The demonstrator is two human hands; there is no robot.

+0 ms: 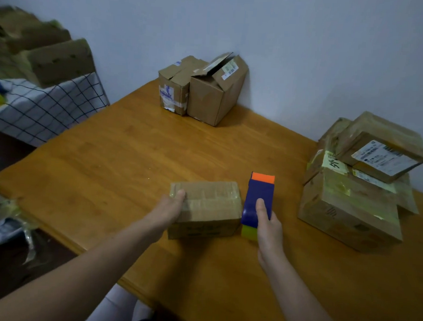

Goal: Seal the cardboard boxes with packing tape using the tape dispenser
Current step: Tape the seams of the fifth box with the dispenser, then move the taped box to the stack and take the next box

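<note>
A small taped cardboard box (pixel 209 204) sits on the wooden table (pixel 123 156) in front of me. My left hand (pixel 168 208) grips its left end, thumb on the top face. My right hand (pixel 267 226) holds the tape dispenser (pixel 258 196), blue with an orange front and a yellowish tape roll beneath, right beside the box's right end. The thumb lies along the dispenser's top.
Two brown boxes (pixel 201 89) stand at the back against the wall, one with loose flaps. A stack of taped boxes (pixel 359 186) fills the right side. More boxes rest on a checked cloth (pixel 48 104) at left. Crumpled tape scraps (pixel 11 214) lie off the table's left edge.
</note>
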